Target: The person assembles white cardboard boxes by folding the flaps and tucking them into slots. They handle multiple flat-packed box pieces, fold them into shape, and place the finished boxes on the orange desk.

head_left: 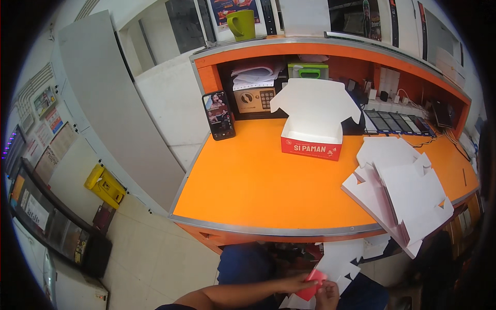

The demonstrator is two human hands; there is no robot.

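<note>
Below the desk's front edge, over my lap, lies a flat cardboard box blank [338, 258], white inside with a red printed panel. My left hand [294, 283] reaches in from the lower left, its fingers closed on the red panel. My right hand [327, 295] pinches the panel's right side, fingers curled. Up on the orange desk [248, 181] stands a folded red and white box [311, 150] with its white lid raised. A stack of flat white box blanks [400, 191] lies to the right, overhanging the front edge.
A phone [218, 116] leans upright at the desk's back left. Behind it sit a small safe [253, 101] and papers [256, 76]. Several phones [395, 122] and cables line the back right. A green mug [241, 25] stands on the upper ledge. A yellow container [105, 186] is at left.
</note>
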